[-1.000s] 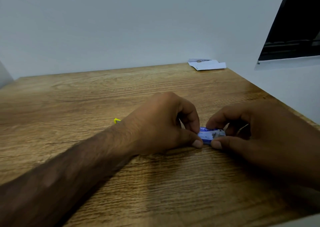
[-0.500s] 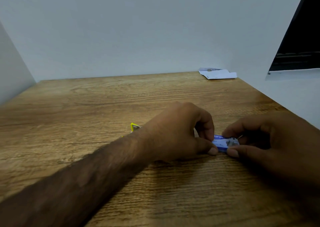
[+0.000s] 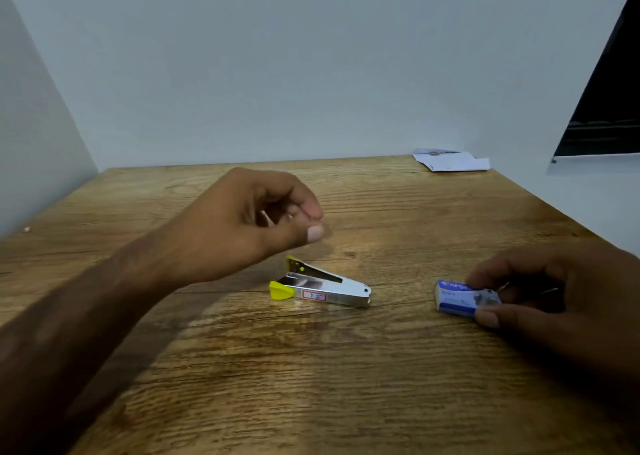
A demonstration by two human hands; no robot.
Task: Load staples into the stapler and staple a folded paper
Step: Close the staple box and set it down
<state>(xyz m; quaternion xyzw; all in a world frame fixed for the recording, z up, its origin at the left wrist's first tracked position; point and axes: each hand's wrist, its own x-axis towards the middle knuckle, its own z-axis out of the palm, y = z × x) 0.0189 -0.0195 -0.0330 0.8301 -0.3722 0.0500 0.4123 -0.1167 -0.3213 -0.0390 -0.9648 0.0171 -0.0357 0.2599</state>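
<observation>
A small silver stapler (image 3: 322, 287) with yellow ends lies on the wooden table (image 3: 311, 368), its top arm lifted a little. My left hand (image 3: 256, 219) hovers just above and behind it, fingers curled and thumb against forefinger, with a thin pale sliver, seemingly a staple strip (image 3: 266, 217), showing inside. My right hand (image 3: 540, 291) rests on the table to the right, pinching a small blue staple box (image 3: 457, 298) by its right end. A folded white paper (image 3: 450, 161) lies at the far right back corner.
Pale walls close the table on the left and at the back. The table's right edge runs diagonally past my right hand. A dark screen or window (image 3: 609, 101) sits beyond it at the upper right.
My left hand has let go of the staple box, lifted and moved left, uncovering the stapler. My right hand keeps hold of the box. The camera has tilted and shifted.
</observation>
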